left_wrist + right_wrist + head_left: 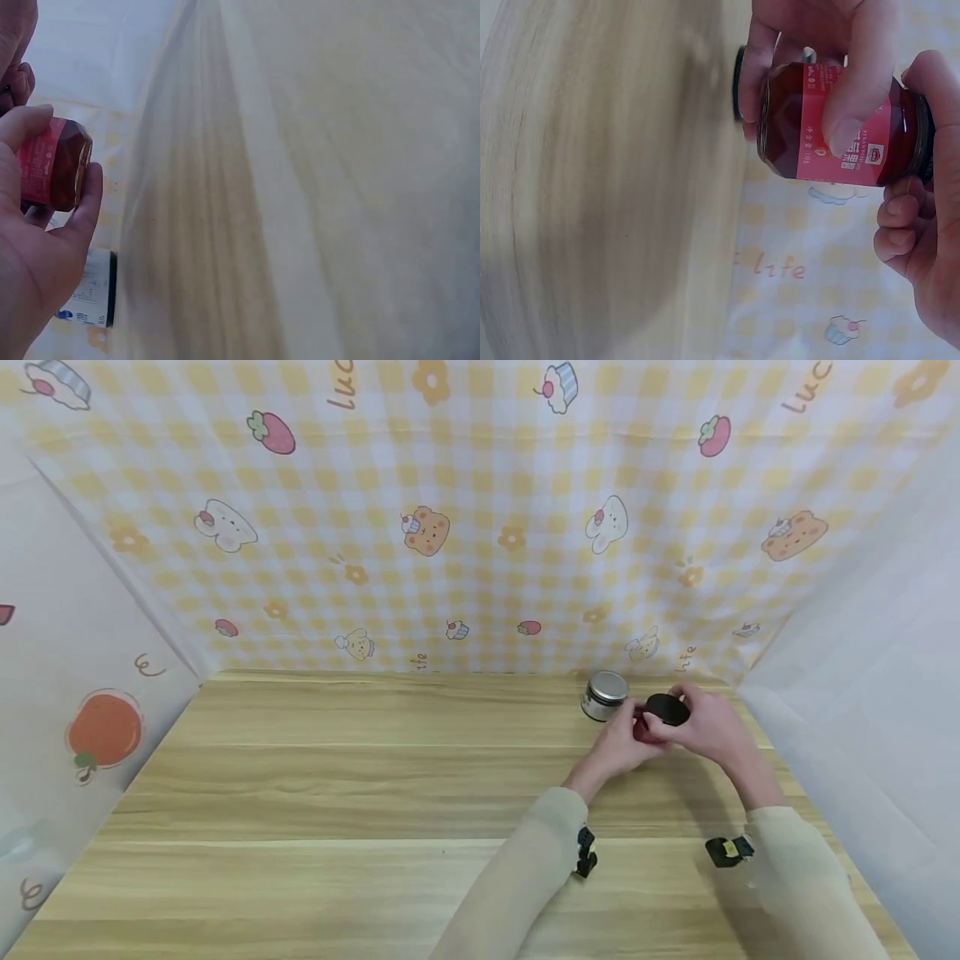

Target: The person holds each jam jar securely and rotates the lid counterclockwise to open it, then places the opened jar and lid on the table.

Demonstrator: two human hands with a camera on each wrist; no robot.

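Observation:
A jam jar (784, 142) with dark red contents, a pink-red label and a black lid (667, 709) is held up between both hands. Around the glass body, my left hand (621, 743) grips the jar, its thumb across the label in the right wrist view. My right hand (708, 727) grips the black lid, fingers curled about its edge. The lid sits on the jar's mouth; whether it is loose cannot be told. Just left of the hands, a second jar (604, 697) with a silver lid stands on the table.
The wooden table (315, 793) spreads to the left and front. A yellow checked cloth (480, 585) hangs along its back edge, with white side sheets (885, 635) left and right. Small black devices (727, 852) are strapped at both wrists.

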